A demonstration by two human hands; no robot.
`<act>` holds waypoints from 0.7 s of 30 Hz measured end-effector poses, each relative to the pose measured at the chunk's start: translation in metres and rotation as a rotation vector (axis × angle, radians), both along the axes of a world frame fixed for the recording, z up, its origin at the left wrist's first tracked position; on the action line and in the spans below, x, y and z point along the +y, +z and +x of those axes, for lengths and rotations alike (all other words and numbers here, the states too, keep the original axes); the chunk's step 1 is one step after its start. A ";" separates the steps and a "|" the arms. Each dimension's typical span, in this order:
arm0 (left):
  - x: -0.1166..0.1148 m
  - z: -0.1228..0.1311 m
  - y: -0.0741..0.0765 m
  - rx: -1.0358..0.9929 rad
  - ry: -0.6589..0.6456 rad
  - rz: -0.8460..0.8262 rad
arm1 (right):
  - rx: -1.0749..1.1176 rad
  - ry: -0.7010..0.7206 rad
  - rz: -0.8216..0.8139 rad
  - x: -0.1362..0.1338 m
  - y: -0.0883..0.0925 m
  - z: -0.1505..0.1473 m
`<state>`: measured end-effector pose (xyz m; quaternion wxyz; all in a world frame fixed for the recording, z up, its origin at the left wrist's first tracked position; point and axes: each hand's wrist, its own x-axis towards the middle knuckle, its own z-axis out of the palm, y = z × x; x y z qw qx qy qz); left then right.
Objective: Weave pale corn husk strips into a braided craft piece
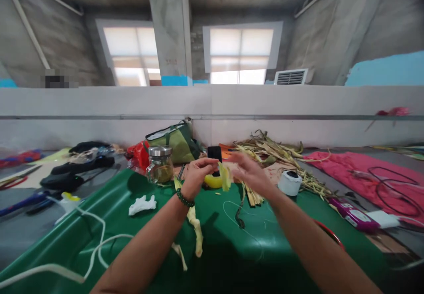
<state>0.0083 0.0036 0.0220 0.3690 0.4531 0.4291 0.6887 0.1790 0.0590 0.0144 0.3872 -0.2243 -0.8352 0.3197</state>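
In the middle of the view, my left hand [199, 175], with a dark green bead bracelet at the wrist, has its thumb and fingers pinched together. A pale yellow-green strip of dried leaf or husk [225, 178] hangs at its fingertips. Just to the right, my right hand [247, 170] is smeared by motion, so its fingers do not show clearly. A yellow curved thing [213, 181] lies behind the strip, partly hidden; its kind is unclear. Below my left wrist, a long twisted pale strip [196, 232] rests on the green mat [225, 250].
A glass jar [159, 166] and crumpled white tissue [142, 205] are at left, near a white cable [102, 223]. A phone [214, 153] stands behind my hands. Dried husks [265, 146], a white-wrapped roll [289, 183] and pink cloth [361, 174] lie right.
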 end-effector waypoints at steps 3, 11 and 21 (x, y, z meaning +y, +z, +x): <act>0.012 -0.010 -0.018 -0.024 -0.006 -0.028 | -0.028 0.182 -0.127 0.021 -0.012 -0.020; 0.018 -0.034 -0.054 0.071 -0.471 -0.240 | -0.300 0.066 0.315 0.047 -0.022 -0.011; 0.016 -0.024 -0.066 -0.057 -0.542 -0.424 | -0.199 -0.171 0.856 0.051 -0.036 -0.003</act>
